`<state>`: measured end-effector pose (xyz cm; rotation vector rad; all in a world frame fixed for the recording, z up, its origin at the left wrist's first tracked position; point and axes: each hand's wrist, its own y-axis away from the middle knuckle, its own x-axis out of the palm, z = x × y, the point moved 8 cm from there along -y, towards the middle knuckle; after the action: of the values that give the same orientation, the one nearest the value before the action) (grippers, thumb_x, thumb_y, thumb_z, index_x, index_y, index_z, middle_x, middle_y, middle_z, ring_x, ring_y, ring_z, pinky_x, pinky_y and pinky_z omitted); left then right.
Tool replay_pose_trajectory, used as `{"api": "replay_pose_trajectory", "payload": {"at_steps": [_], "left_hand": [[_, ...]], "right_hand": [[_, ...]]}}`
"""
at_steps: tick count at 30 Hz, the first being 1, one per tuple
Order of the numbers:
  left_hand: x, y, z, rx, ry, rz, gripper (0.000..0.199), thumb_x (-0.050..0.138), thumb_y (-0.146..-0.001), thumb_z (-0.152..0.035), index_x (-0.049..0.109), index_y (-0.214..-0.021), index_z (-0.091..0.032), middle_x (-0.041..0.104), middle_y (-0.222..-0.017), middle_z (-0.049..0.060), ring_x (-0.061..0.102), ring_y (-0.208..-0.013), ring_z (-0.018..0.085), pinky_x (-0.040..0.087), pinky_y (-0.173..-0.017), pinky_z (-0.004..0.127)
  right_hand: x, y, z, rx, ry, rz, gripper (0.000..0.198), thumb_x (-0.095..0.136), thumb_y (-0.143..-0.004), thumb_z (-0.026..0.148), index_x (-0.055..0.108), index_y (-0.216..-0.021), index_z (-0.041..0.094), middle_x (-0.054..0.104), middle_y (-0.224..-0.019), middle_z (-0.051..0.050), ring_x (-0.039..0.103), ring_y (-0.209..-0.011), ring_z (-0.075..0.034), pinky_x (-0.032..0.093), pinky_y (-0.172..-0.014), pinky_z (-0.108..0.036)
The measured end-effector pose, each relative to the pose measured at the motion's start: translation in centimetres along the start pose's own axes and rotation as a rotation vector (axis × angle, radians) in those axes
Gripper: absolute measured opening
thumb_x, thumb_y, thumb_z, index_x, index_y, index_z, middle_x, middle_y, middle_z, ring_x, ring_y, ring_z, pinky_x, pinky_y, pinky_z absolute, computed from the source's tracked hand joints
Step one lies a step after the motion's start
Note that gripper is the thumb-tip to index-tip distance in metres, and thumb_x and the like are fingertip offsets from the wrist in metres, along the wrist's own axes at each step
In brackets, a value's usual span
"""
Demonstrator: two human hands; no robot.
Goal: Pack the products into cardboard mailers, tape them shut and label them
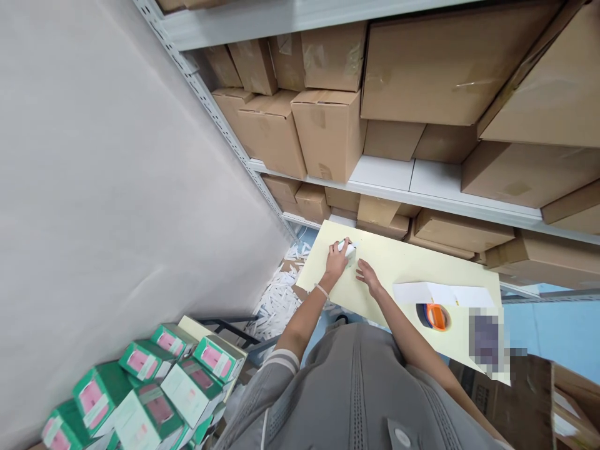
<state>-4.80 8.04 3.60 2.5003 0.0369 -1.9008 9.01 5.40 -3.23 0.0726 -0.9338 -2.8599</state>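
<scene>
My left hand (335,259) is closed around a small white box (351,254) with a pale green side, which rests on or just above the pale yellow tabletop (375,247). Fingers cover part of the box, so its far side is hidden. To its right, my right hand (368,276) hovers near the box with fingers apart and nothing in them. A white paper strip (417,292) with folds lies farther right on the table. Just below the strip is an orange and dark tape roll (437,317).
Shelves (384,172) full of cardboard boxes (327,131) stand behind the table. Green and white boxes (140,362) with pink panels are piled at lower left. White paper strips (276,300) litter the floor. An open carton (520,400) stands at lower right. A wall (117,156) closes the left side.
</scene>
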Motion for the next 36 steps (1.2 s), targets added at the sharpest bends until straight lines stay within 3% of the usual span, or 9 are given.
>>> {"api": "replay_pose_trajectory", "payload": {"at_steps": [4,13,19,23,28,33,36], "left_hand": [[-1.2,-3.2,2.0,-0.095,0.027,0.02,0.075,0.059,-0.088,-0.019,0.025,-0.155,-0.023,0.041,-0.144,0.016,0.04,-0.132,0.03,0.039,-0.112,0.043],[-3.2,-9.3,4.8,-0.286,0.092,-0.016,0.075,0.057,-0.091,-0.022,0.021,-0.157,-0.017,0.036,-0.149,0.02,0.036,-0.137,0.031,0.033,-0.113,0.043],[-3.3,-10.3,4.6,-0.362,0.052,0.012,0.078,0.056,-0.09,-0.02,0.016,-0.157,-0.019,0.033,-0.154,0.022,0.035,-0.14,0.033,0.034,-0.112,0.049],[-4.1,-9.7,4.1,-0.308,0.036,0.022,0.083,0.059,-0.088,-0.032,0.016,-0.157,-0.02,0.015,-0.164,0.018,0.018,-0.15,0.035,0.023,-0.116,0.06],[-7.9,-5.6,3.3,-0.239,0.092,-0.108,0.077,0.046,-0.093,-0.048,0.016,-0.158,-0.02,0.011,-0.166,0.015,0.011,-0.152,0.034,0.011,-0.119,0.062],[-10.5,4.0,3.3,-0.213,0.097,-0.231,0.072,0.04,-0.096,-0.048,0.015,-0.159,-0.023,0.012,-0.166,0.011,0.007,-0.153,0.032,0.007,-0.122,0.059],[-11.8,10.3,5.5,-0.319,0.061,-0.263,0.071,0.044,-0.095,-0.047,0.018,-0.158,-0.027,0.016,-0.165,0.01,0.01,-0.152,0.034,0.007,-0.119,0.065]], "right_hand": [[-1.6,1.6,-1.4,-0.01,0.0,-0.051,0.059,0.051,-0.088,0.052,0.053,-0.139,0.023,0.055,-0.141,-0.012,0.059,-0.122,-0.027,0.053,-0.096,-0.041],[-3.5,3.5,-2.7,-0.097,0.027,-0.109,0.064,0.057,-0.08,0.063,0.063,-0.129,0.022,0.059,-0.138,-0.014,0.06,-0.122,-0.031,0.052,-0.097,-0.046],[-4.9,4.9,-2.0,-0.214,0.135,-0.206,0.07,0.054,-0.08,0.066,0.061,-0.134,0.021,0.056,-0.143,-0.012,0.052,-0.132,-0.031,0.039,-0.112,-0.048],[-5.6,5.7,-0.2,-0.272,0.14,-0.264,0.075,0.052,-0.081,0.068,0.056,-0.139,0.02,0.051,-0.148,-0.012,0.05,-0.134,-0.03,0.037,-0.113,-0.045],[-6.2,6.6,2.1,-0.346,0.127,-0.311,0.079,0.05,-0.081,0.07,0.052,-0.142,0.019,0.05,-0.148,-0.013,0.049,-0.134,-0.031,0.036,-0.114,-0.046],[-5.4,7.5,4.0,-0.453,0.125,-0.294,0.075,0.048,-0.085,0.067,0.048,-0.145,0.021,0.052,-0.147,-0.013,0.049,-0.134,-0.029,0.034,-0.114,-0.046],[-4.8,8.1,5.8,-0.54,0.144,-0.272,0.073,0.047,-0.088,0.064,0.045,-0.147,0.021,0.052,-0.146,-0.013,0.048,-0.135,-0.028,0.032,-0.114,-0.048]]}}
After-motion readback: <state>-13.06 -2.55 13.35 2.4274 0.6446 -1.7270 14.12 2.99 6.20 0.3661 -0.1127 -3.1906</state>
